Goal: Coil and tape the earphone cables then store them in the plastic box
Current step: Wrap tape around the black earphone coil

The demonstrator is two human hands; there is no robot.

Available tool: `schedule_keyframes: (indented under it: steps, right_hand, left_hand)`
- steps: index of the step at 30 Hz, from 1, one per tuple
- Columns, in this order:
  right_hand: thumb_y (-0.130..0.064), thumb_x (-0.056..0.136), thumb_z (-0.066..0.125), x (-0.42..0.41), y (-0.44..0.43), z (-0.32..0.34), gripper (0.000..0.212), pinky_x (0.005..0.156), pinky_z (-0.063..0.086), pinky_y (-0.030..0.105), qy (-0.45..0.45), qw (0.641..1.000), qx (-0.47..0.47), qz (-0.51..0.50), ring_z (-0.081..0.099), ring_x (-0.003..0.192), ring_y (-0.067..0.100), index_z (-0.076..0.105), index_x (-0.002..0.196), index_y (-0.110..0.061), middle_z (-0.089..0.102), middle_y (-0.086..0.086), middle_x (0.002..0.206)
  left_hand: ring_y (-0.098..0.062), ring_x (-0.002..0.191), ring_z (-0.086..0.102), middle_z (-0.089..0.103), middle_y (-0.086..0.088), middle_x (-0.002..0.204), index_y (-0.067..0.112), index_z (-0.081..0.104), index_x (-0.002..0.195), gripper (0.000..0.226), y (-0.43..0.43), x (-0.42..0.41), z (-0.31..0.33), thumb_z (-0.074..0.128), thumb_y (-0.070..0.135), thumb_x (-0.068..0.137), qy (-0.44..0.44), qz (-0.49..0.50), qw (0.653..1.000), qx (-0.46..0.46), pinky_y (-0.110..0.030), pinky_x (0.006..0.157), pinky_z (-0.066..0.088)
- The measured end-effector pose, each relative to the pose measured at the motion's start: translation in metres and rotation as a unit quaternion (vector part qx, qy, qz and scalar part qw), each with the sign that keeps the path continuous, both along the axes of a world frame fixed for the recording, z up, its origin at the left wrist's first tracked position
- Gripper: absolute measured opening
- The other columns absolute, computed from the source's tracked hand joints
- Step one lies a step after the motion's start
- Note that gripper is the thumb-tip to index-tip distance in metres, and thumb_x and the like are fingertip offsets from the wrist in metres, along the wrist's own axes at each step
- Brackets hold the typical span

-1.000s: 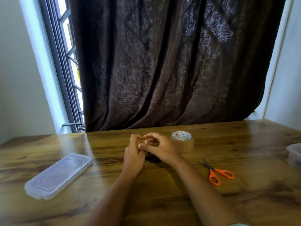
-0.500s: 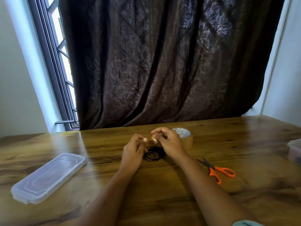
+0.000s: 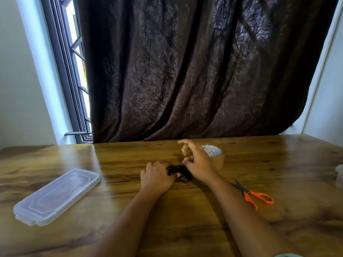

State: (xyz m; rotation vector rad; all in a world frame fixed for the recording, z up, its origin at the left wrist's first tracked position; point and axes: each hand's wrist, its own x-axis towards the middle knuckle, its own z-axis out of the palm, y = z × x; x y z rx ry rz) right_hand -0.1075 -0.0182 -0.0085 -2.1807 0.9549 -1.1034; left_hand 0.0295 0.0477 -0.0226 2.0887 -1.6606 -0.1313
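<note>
A coil of black earphone cable (image 3: 182,174) lies on the wooden table (image 3: 185,229) between my two hands. My left hand (image 3: 156,178) rests on the table and grips the coil's left side with curled fingers. Just right of the coil, my right hand (image 3: 197,162) is raised and pinches a small piece of brown tape (image 3: 185,150) between thumb and fingers. Behind that hand stands the roll of brown tape (image 3: 216,156), partly hidden by it. A clear plastic box lid (image 3: 57,195) lies flat at the left.
Orange-handled scissors (image 3: 254,196) lie shut to the right of my right forearm. The corner of a clear plastic container (image 3: 339,176) shows at the right edge. A dark curtain (image 3: 194,71) hangs behind the table's far edge, with a window at the left.
My hands have parted. The left hand dropped onto the cable coil on the table. The right hand lifted up and right with the piece of tape.
</note>
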Motion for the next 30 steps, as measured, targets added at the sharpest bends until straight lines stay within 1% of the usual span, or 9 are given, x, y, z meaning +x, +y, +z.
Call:
schedule_keyframes:
  steps: [5, 8, 11, 16, 18, 21, 25, 28, 30]
  right_hand:
    - [-0.001, 0.083, 0.064, 0.002, -0.002, -0.007, 0.069, 0.088, 0.048, 0.026, 0.119, 0.993, -0.009, -0.006, 0.048, 0.111, 0.011, 0.041, 0.134, -0.04, 0.04, -0.004, 0.129]
    - [-0.009, 0.083, 0.068, 0.002, -0.003, -0.008, 0.066, 0.095, 0.047, 0.033, 0.133, 0.991, 0.007, 0.001, 0.046, 0.115, 0.012, 0.04, 0.136, -0.038, 0.041, -0.002, 0.132]
    - [-0.015, 0.083, 0.071, 0.0, -0.003, -0.008, 0.063, 0.094, 0.047, 0.032, 0.135, 0.991, 0.011, 0.005, 0.047, 0.114, 0.012, 0.041, 0.135, -0.036, 0.042, -0.001, 0.132]
    - [-0.015, 0.08, 0.073, 0.001, -0.002, -0.007, 0.066, 0.094, 0.05, 0.037, 0.146, 0.989, 0.013, 0.005, 0.05, 0.114, 0.015, 0.042, 0.134, -0.036, 0.041, -0.003, 0.131]
    - [-0.011, 0.08, 0.072, 0.003, -0.002, -0.008, 0.066, 0.092, 0.051, 0.036, 0.15, 0.989, 0.011, 0.004, 0.054, 0.109, 0.013, 0.042, 0.134, -0.036, 0.04, -0.006, 0.128]
    - [-0.005, 0.08, 0.07, 0.005, -0.003, -0.009, 0.066, 0.089, 0.053, 0.036, 0.144, 0.99, 0.01, 0.004, 0.057, 0.099, 0.01, 0.043, 0.132, -0.038, 0.04, -0.007, 0.127]
    - [-0.001, 0.078, 0.062, 0.008, -0.003, -0.01, 0.067, 0.092, 0.048, 0.046, 0.159, 0.987, -0.01, 0.011, 0.052, 0.11, 0.017, 0.043, 0.129, -0.041, 0.043, -0.008, 0.125]
    - [-0.003, 0.079, 0.064, 0.007, -0.003, -0.011, 0.065, 0.093, 0.048, 0.046, 0.154, 0.988, -0.013, 0.016, 0.053, 0.11, 0.017, 0.044, 0.128, -0.04, 0.044, -0.009, 0.122]
    - [-0.006, 0.079, 0.068, 0.005, -0.004, -0.011, 0.064, 0.093, 0.049, 0.044, 0.146, 0.989, -0.014, 0.016, 0.055, 0.11, 0.017, 0.044, 0.128, -0.04, 0.044, -0.009, 0.123]
  left_hand:
    - [-0.018, 0.125, 0.037, 0.049, 0.011, 0.136, 0.043, 0.052, 0.126, 0.034, -0.001, 0.001, 0.002, 0.052, 0.04, 0.092, 0.02, -0.044, 0.999, 0.003, -0.04, 0.1, 0.031]
    - [-0.018, 0.119, 0.044, 0.058, 0.01, 0.123, 0.04, 0.061, 0.114, 0.026, -0.002, 0.003, 0.002, 0.047, 0.035, 0.092, 0.079, -0.042, 0.996, -0.01, -0.039, 0.097, 0.036]
    - [-0.012, 0.096, 0.057, 0.065, 0.01, 0.098, 0.033, 0.067, 0.099, 0.022, -0.004, 0.004, 0.0, 0.046, 0.038, 0.094, 0.122, -0.032, 0.991, -0.041, -0.034, 0.082, 0.048]
    - [-0.006, 0.072, 0.054, 0.062, 0.008, 0.086, 0.029, 0.06, 0.082, 0.007, -0.003, 0.003, 0.003, 0.065, 0.025, 0.085, 0.122, -0.012, 0.991, -0.06, -0.021, 0.058, 0.039]
    - [-0.008, 0.073, 0.055, 0.06, 0.007, 0.085, 0.027, 0.056, 0.085, 0.013, -0.003, 0.005, 0.005, 0.066, 0.021, 0.081, 0.149, -0.011, 0.988, -0.046, -0.024, 0.061, 0.044]
    - [-0.012, 0.085, 0.059, 0.061, 0.007, 0.091, 0.025, 0.052, 0.102, 0.027, -0.002, 0.003, 0.008, 0.064, 0.019, 0.078, 0.179, -0.011, 0.984, -0.025, -0.035, 0.079, 0.053]
    - [-0.018, 0.098, 0.057, 0.057, 0.007, 0.1, 0.024, 0.051, 0.107, 0.027, -0.002, -0.002, 0.012, 0.058, 0.029, 0.082, 0.105, 0.016, 0.994, 0.031, -0.039, 0.091, 0.049]
    - [-0.019, 0.093, 0.058, 0.061, -0.001, 0.101, 0.018, 0.057, 0.102, 0.019, -0.002, -0.005, 0.011, 0.054, 0.029, 0.087, 0.06, 0.007, 0.997, 0.046, -0.039, 0.087, 0.052]
    - [-0.022, 0.105, 0.055, 0.057, -0.006, 0.116, 0.014, 0.055, 0.113, 0.026, -0.003, -0.006, 0.009, 0.051, 0.024, 0.09, 0.012, -0.014, 0.998, 0.052, -0.037, 0.093, 0.049]
